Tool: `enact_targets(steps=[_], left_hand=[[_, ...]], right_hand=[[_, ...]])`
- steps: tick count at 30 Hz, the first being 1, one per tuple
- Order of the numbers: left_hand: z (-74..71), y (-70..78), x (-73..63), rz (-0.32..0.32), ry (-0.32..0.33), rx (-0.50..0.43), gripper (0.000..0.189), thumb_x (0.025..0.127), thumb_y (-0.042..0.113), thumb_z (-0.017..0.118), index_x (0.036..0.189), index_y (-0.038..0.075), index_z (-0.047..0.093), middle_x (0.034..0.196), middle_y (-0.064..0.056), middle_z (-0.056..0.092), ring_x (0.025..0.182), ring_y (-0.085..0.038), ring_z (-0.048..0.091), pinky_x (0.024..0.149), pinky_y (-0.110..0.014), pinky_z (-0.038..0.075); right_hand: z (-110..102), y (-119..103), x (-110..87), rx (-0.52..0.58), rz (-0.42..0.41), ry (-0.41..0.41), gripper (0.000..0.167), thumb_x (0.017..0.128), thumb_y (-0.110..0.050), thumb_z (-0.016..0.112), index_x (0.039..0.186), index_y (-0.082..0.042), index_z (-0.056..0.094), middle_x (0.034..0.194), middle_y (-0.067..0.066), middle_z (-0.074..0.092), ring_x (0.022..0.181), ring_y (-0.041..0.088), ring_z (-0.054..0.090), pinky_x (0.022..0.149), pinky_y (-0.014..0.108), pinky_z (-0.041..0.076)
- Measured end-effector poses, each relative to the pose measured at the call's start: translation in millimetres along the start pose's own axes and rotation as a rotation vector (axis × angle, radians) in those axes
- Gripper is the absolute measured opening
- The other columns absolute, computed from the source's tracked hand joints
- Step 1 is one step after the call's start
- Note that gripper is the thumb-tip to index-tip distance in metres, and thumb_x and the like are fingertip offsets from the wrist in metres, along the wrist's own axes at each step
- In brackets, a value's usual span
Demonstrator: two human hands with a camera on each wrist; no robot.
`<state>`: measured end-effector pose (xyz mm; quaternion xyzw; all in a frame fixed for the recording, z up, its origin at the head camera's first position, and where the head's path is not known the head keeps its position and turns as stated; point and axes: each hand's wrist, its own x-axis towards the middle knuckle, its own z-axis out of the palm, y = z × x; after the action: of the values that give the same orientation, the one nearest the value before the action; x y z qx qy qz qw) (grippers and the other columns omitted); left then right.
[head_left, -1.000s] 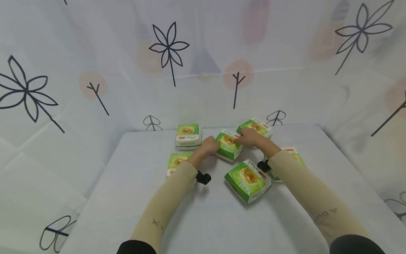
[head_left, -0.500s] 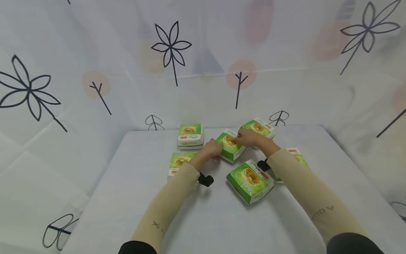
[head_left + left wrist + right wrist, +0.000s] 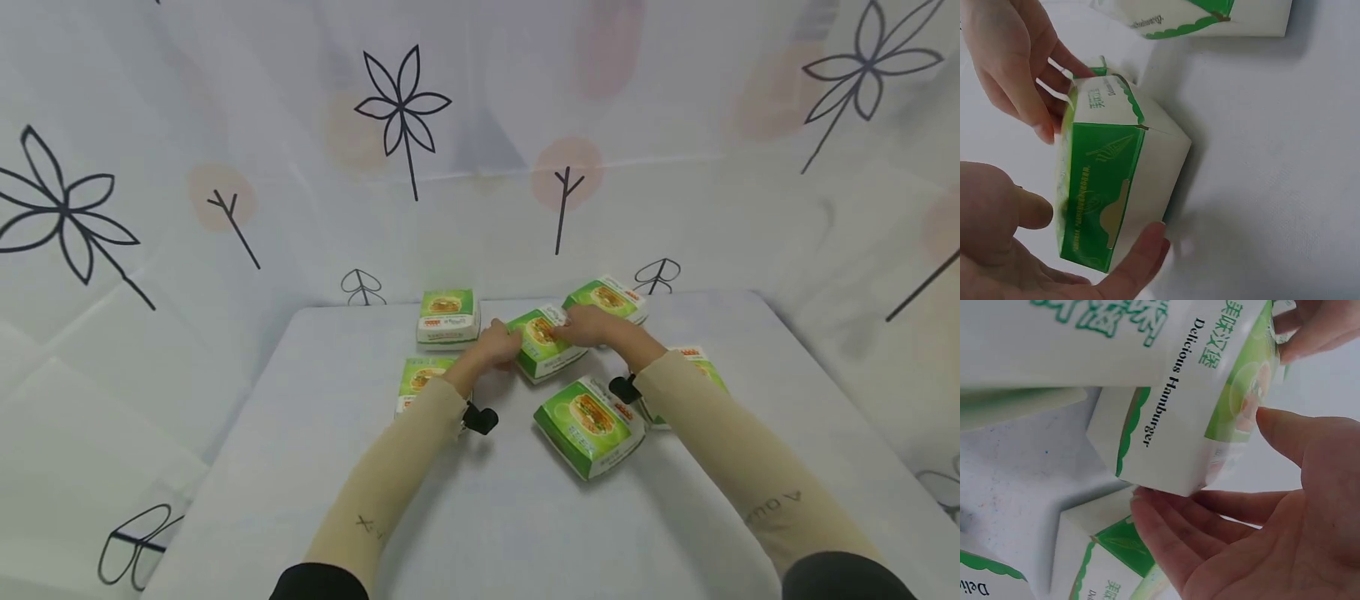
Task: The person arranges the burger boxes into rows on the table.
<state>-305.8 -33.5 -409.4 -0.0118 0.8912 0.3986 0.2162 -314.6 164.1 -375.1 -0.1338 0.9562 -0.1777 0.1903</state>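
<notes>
Between the two hands is a green and white hamburger box (image 3: 540, 337) with a burger picture on its lid. The left hand (image 3: 495, 343) holds its left side; in the left wrist view that hand's thumb lies by the lid and its fingers reach under the box (image 3: 1104, 181). At the far right side, the right hand (image 3: 588, 325) grips the box (image 3: 1172, 431), thumb at the lid and fingers along the lower edge, as the right wrist view shows. Whether its base touches the table cannot be told.
Similar boxes stand around: one at back left (image 3: 447, 321), one at left (image 3: 418, 377) partly behind the left arm, one at back right (image 3: 606, 297), one in front (image 3: 590, 427), one at right (image 3: 701, 367) behind the right sleeve. A white cloth covers the table (image 3: 337, 392).
The held box has turned clockwise as seen from above, so more of its white side faces front. Both hands stay on it. The other boxes keep their places.
</notes>
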Motion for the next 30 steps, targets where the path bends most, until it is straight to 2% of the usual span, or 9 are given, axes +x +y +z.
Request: enact_targets(steps=[6, 8, 11, 15, 17, 19, 23, 26, 30], left_hand=[[8.2, -1.9, -8.8, 0.016, -0.053, 0.017, 0.064, 0.111, 0.034, 0.038, 0.156, -0.009, 0.022, 0.142, -0.026, 0.049, 0.093, -0.030, 0.069, 0.086, -0.037, 0.058], [11.1, -0.7, -11.8, 0.035, -0.062, 0.000, 0.059, 0.111, 0.032, 0.039, 0.152, -0.009, 0.030, 0.136, -0.024, 0.053, 0.095, -0.030, 0.068, 0.085, -0.039, 0.059], [11.4, 0.4, -10.8, 0.042, -0.057, -0.013, 0.051, 0.111, 0.028, 0.040, 0.147, -0.009, 0.041, 0.126, -0.020, 0.058, 0.093, -0.028, 0.066, 0.083, -0.039, 0.060], [5.1, -1.0, -5.9, 0.047, -0.057, -0.063, 0.046, 0.111, 0.026, 0.039, 0.142, -0.007, 0.045, 0.120, -0.019, 0.060, 0.091, -0.028, 0.065, 0.084, -0.043, 0.060], [1.7, -2.4, -5.9, 0.052, -0.062, -0.084, 0.047, 0.111, 0.026, 0.038, 0.144, -0.007, 0.043, 0.122, -0.020, 0.058, 0.091, -0.029, 0.064, 0.085, -0.046, 0.060], [0.1, -4.0, -7.3, 0.048, -0.074, -0.090, 0.048, 0.111, 0.027, 0.037, 0.145, -0.007, 0.042, 0.123, -0.019, 0.057, 0.091, -0.027, 0.062, 0.087, -0.046, 0.059], [-0.4, -4.0, -13.7, 0.012, -0.102, -0.021, 0.056, 0.111, 0.032, 0.038, 0.152, -0.006, 0.035, 0.123, -0.019, 0.055, 0.080, -0.026, 0.060, 0.086, -0.043, 0.057], [1.0, -3.1, -18.5, -0.010, -0.120, 0.008, 0.063, 0.111, 0.036, 0.038, 0.157, -0.005, 0.027, 0.129, -0.021, 0.053, 0.074, -0.028, 0.063, 0.085, -0.042, 0.058], [4.1, -3.4, -21.1, -0.028, -0.128, -0.008, 0.071, 0.111, 0.040, 0.037, 0.161, -0.003, 0.014, 0.144, -0.023, 0.046, 0.077, -0.028, 0.067, 0.084, -0.041, 0.060]], right_hand=[[0.6, 4.9, -1.6, 0.015, 0.019, 0.007, 0.064, 0.109, -0.034, 0.042, 0.145, 0.019, 0.036, 0.145, 0.039, 0.045, 0.131, 0.048, 0.049, 0.108, 0.056, 0.043], [1.6, 7.8, -1.0, 0.018, 0.014, 0.017, 0.062, 0.109, -0.033, 0.042, 0.144, 0.019, 0.038, 0.144, 0.038, 0.046, 0.131, 0.048, 0.049, 0.107, 0.056, 0.044], [4.0, 8.7, 0.4, 0.026, 0.004, 0.024, 0.060, 0.108, -0.034, 0.045, 0.138, 0.018, 0.045, 0.129, 0.034, 0.057, 0.113, 0.042, 0.059, 0.093, 0.049, 0.052], [5.9, 5.5, 2.5, 0.029, -0.006, -0.002, 0.044, 0.107, -0.037, 0.049, 0.098, 0.004, 0.065, 0.088, 0.018, 0.068, 0.070, 0.021, 0.058, 0.064, 0.031, 0.048], [5.7, 3.9, 2.6, 0.043, -0.010, -0.021, 0.042, 0.107, -0.037, 0.050, 0.084, -0.004, 0.062, 0.075, 0.012, 0.066, 0.060, 0.016, 0.053, 0.058, 0.028, 0.045], [4.8, 3.2, 1.1, 0.054, -0.001, -0.036, 0.043, 0.107, -0.038, 0.051, 0.080, -0.006, 0.060, 0.071, 0.012, 0.066, 0.057, 0.015, 0.052, 0.058, 0.029, 0.046], [1.5, 1.4, -3.3, 0.045, 0.041, -0.019, 0.050, 0.108, -0.040, 0.049, 0.114, 0.008, 0.060, 0.088, 0.018, 0.067, 0.073, 0.025, 0.062, 0.071, 0.040, 0.053], [-1.6, 0.1, -3.6, 0.000, 0.035, 0.021, 0.063, 0.109, -0.039, 0.046, 0.140, 0.016, 0.046, 0.120, 0.031, 0.063, 0.105, 0.039, 0.064, 0.094, 0.050, 0.052], [-3.3, -1.3, 0.4, -0.010, -0.028, 0.043, 0.069, 0.109, -0.034, 0.047, 0.152, 0.016, 0.029, 0.154, 0.038, 0.034, 0.143, 0.051, 0.035, 0.118, 0.059, 0.031]])
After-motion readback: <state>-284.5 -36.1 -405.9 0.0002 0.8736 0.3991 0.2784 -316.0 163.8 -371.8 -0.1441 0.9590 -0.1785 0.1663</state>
